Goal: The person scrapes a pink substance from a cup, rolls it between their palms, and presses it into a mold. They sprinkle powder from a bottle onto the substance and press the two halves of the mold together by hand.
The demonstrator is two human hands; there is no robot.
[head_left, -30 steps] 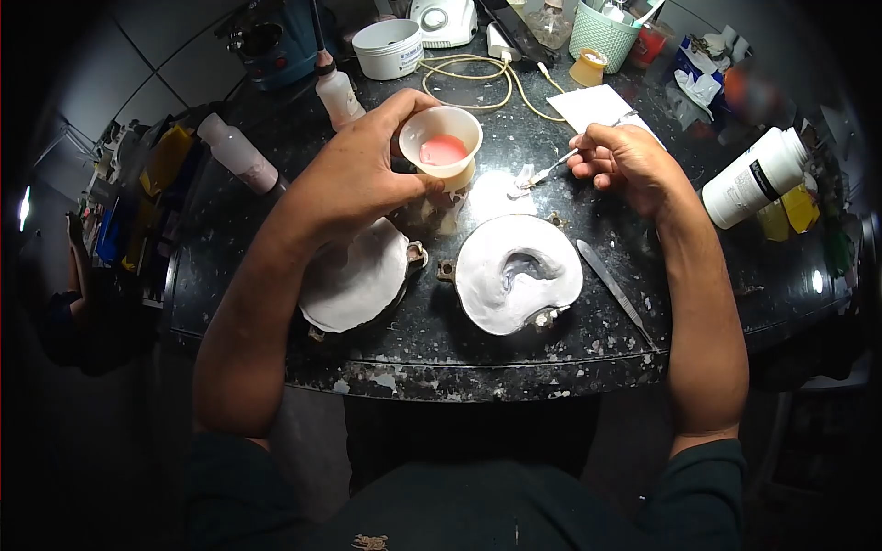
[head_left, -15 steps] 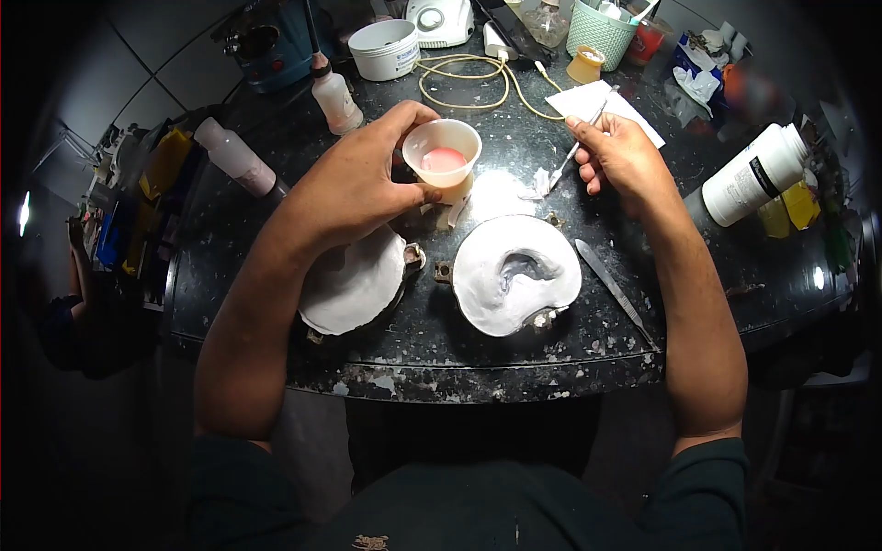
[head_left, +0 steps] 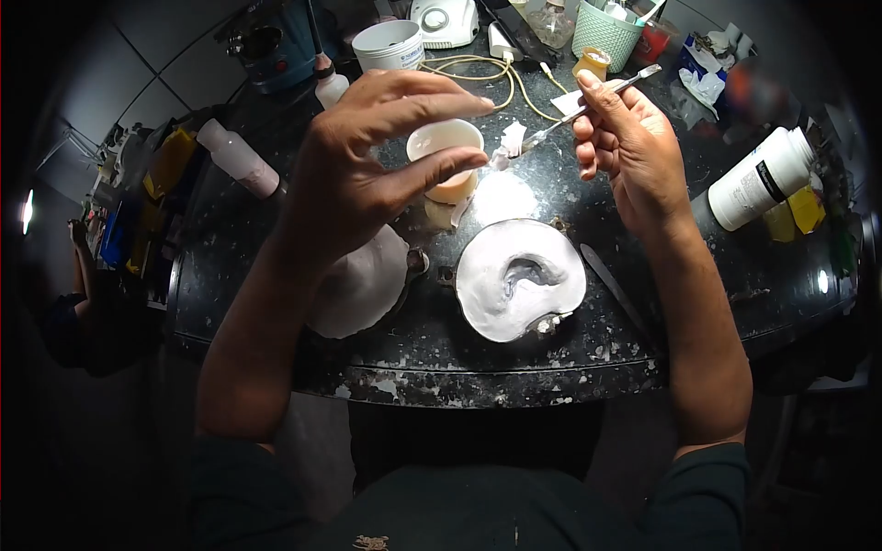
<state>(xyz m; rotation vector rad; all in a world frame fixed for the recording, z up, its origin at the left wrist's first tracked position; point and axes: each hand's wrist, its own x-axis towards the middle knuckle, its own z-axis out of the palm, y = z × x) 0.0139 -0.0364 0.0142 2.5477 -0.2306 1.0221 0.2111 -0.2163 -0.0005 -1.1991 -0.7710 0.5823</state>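
My left hand (head_left: 372, 151) hovers above a translucent cup (head_left: 451, 190) with its thumb and fingers spread and nothing between them. The cup stands on the dark bench, its inside partly hidden by that hand. In my right hand (head_left: 636, 142) is a slim metal spatula (head_left: 553, 127), pinched between thumb and fingers. A whitish, crumpled scrap (head_left: 508, 145) is at its tip, to the right of the cup. Nearer to me lie two round white plaster moulds: a left mould (head_left: 363, 285), partly behind my left arm, and a right mould (head_left: 484, 298) with a curved hollow.
A metal knife (head_left: 614, 283) lies right of the moulds. White bottle (head_left: 758, 179) tilts at the right, pinkish bottle (head_left: 241, 161) at the left. Behind are a white tub (head_left: 388, 48), a looped cable (head_left: 464, 66), a small amber jar (head_left: 593, 61) and a green basket (head_left: 606, 35).
My left hand has let go of the cup, risen and opened. My right hand has lifted the spatula, and the whitish scrap at its tip has moved up and left.
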